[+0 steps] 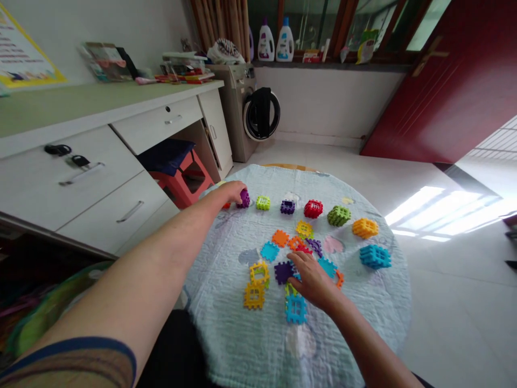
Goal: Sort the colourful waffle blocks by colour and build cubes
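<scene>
At the far left of the round table, my left hand is closed on a stack of purple plastic building tiles. A bit of orange tile shows beside its wrist. My right hand hovers over or rests on the loose pile in the middle, fingers apart; whether it touches a tile I cannot tell. Around it lie a dark purple tile, a light blue tile, yellow tiles, an orange tile and a red tile, partly covered by the fingers.
Along the far edge stand yellow-green, dark purple, red, green, orange-yellow and blue stacks. A pale cloth covers the table. Beyond are a red stool, white drawers and a washing machine.
</scene>
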Motion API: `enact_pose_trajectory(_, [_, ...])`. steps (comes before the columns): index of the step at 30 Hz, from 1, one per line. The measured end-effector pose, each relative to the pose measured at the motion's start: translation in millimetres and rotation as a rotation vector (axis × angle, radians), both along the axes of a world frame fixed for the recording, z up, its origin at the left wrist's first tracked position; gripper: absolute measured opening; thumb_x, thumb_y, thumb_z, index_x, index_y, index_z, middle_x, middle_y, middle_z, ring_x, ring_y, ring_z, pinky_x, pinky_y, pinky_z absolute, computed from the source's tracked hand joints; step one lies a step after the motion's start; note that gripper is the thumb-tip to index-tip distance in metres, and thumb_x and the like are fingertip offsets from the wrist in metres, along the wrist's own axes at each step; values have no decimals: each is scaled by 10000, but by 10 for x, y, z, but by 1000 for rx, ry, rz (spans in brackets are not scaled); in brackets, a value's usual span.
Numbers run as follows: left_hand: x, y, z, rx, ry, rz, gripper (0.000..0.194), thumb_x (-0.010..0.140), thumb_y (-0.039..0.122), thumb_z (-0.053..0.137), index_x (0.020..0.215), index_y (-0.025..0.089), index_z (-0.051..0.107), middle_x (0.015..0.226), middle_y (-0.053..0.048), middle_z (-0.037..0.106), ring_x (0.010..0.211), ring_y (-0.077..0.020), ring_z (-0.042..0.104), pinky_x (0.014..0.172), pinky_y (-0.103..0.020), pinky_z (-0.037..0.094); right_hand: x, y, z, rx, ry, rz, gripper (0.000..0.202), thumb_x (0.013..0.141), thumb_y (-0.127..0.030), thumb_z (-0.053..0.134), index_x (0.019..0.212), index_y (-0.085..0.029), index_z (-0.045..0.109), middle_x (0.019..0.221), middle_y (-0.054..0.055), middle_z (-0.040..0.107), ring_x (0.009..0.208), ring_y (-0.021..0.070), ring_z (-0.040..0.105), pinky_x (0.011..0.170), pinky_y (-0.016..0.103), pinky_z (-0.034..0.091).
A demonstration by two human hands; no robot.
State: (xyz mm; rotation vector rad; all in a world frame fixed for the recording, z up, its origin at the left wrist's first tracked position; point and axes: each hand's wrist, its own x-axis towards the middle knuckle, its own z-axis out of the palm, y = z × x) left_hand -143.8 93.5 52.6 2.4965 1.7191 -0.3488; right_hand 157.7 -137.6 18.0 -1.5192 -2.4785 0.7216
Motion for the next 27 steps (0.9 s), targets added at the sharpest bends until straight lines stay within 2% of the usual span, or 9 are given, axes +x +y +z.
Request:
enact_pose_trajectory(5, [74,1,-39,-38,29,19,519,566,263,705,1079,204,651,1082,-47,675,942,-213,590,774,-248,440,14,-3,21,1,-4,4,487,767,-189,598,1250,-172,536,1254,135,563,1159,269,516,1001,396,397])
enact_pose_trajectory(12, [11,70,-240,-37,36,13,556,574,298,708,1113,199,615,1141,-81,643,976,-232,596,815,-274,448,45,5,-41,27,1,6,482,770,-195,597,1247,-159,531,1252,136,559,1155,265,513,989,382,407])
enact_pose_trajectory(15, [-19,78,-260,-49,33,24,777,543,319,742,1274,201,503,1266,-104,569,1086,-254,562,893,-286,434,61,19,-57,46,6,0,481,764,-186,612,1239,-191,534,1239,123,568,1147,262,516,993,399,400])
enact_pose_trajectory(18, [0,-16,-194,8,-15,5,995,526,352,768,1405,181,335,1406,-134,431,1242,-288,449,1009,-322,371,84,41,-49,89,21,-6,469,762,-163,619,1224,-188,544,1233,122,572,1152,259,507,1007,406,386])
enact_pose_trajectory(22, [148,-399,3,154,-129,-50,910,637,346,709,1424,170,288,1460,-130,335,1324,-301,338,1086,-370,293,83,56,-30,114,-5,15,466,741,-157,645,1199,-167,562,1195,118,588,1139,263,487,1001,405,382])
enact_pose_trajectory(25, [313,-896,167,231,-233,-66,789,722,342,657,1409,178,306,1448,-116,352,1326,-277,340,1097,-366,283,29,36,-47,118,-23,61,506,716,-198,676,1207,-188,556,1251,103,558,1157,273,448,995,418,375])
enact_pose_trajectory(27, [418,-1294,252,244,-285,-63,667,786,322,595,1388,187,339,1408,-107,417,1305,-253,381,1100,-363,285,-26,13,-72,115,-47,88,512,707,-225,684,1202,-192,558,1257,96,548,1151,275,435,985,418,376])
